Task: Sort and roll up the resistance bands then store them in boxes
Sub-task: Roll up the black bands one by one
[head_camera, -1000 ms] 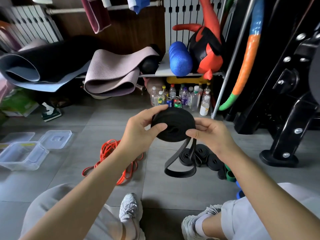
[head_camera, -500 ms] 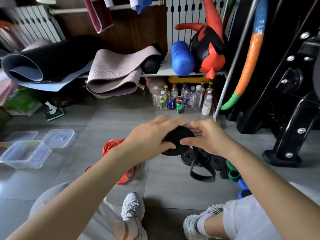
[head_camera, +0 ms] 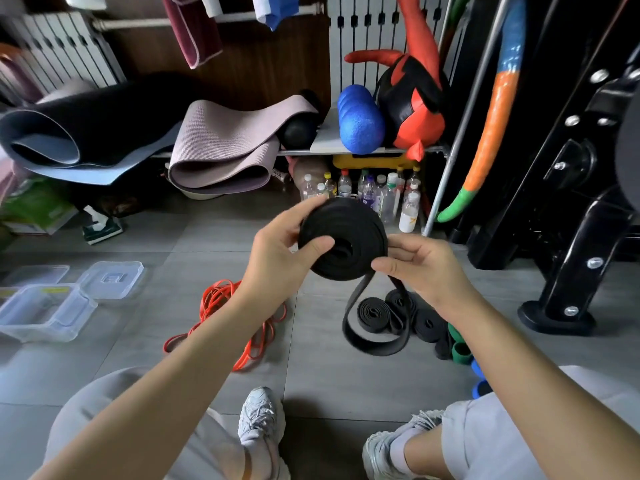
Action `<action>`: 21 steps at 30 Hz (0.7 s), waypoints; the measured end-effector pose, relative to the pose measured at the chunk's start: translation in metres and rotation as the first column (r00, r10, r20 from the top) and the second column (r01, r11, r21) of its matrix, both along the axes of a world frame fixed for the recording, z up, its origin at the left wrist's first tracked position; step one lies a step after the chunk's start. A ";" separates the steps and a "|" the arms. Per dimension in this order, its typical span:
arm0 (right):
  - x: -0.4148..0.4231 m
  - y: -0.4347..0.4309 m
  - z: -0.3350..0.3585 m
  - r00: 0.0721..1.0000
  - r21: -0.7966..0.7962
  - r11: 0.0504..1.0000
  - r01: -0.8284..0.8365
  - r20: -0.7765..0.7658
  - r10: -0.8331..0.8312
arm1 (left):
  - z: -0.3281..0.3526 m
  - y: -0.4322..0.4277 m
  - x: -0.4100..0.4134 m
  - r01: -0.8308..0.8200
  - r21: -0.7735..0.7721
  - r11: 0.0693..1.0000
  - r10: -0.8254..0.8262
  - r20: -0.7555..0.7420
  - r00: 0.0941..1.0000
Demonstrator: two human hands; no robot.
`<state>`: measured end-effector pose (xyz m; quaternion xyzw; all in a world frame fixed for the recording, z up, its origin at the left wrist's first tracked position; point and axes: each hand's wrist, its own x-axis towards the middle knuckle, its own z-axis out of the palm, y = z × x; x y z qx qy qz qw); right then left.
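Centre frame, off the floor: coiled black flat rubber resistance band (head_camera: 346,244). Gripped by left hand (head_camera: 277,251), thumb on coil face, fingers curled over top rim. Pinched at right edge by right hand (head_camera: 426,268). Loose tail (head_camera: 374,344) looping below, centre-right. Clear plastic boxes (head_camera: 45,313) at left edge.

Two hands show — the left hand (head_camera: 280,251) and the right hand (head_camera: 424,268) — with one partly rolled black band (head_camera: 343,239). The floor (head_camera: 329,382) carries at least three finished black rolls (head_camera: 372,313), one clear box (head_camera: 45,311), two loose lids (head_camera: 110,279) and one orange tangle (head_camera: 225,306), its strands uncountable.
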<state>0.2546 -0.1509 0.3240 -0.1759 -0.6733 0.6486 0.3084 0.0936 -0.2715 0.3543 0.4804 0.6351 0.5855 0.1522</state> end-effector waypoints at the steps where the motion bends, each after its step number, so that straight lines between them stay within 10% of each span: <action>1: -0.001 -0.001 0.000 1.000 -0.011 1.000 0.019 -0.021 -0.020 | 0.001 0.001 0.001 -0.007 0.033 0.999 0.004 0.075 0.997; 9: -0.006 0.004 0.005 0.996 0.098 0.992 0.082 0.017 -0.084 | 0.004 0.002 -0.004 0.078 -0.103 0.992 -0.070 0.078 0.995; 11: -0.005 0.007 0.008 0.996 0.165 0.985 0.049 0.063 -0.060 | 0.007 0.001 -0.011 0.048 -0.183 0.982 -0.093 -0.244 0.965; 14: -0.009 0.009 0.012 0.980 0.307 0.951 -0.029 0.196 -0.033 | 0.009 0.001 -0.017 0.043 -0.278 0.960 -0.240 -0.726 0.645; 21: -0.013 0.004 0.007 0.968 0.358 0.930 -0.090 0.251 -0.003 | 0.019 0.007 -0.008 0.061 -0.526 0.848 -0.414 -0.587 0.696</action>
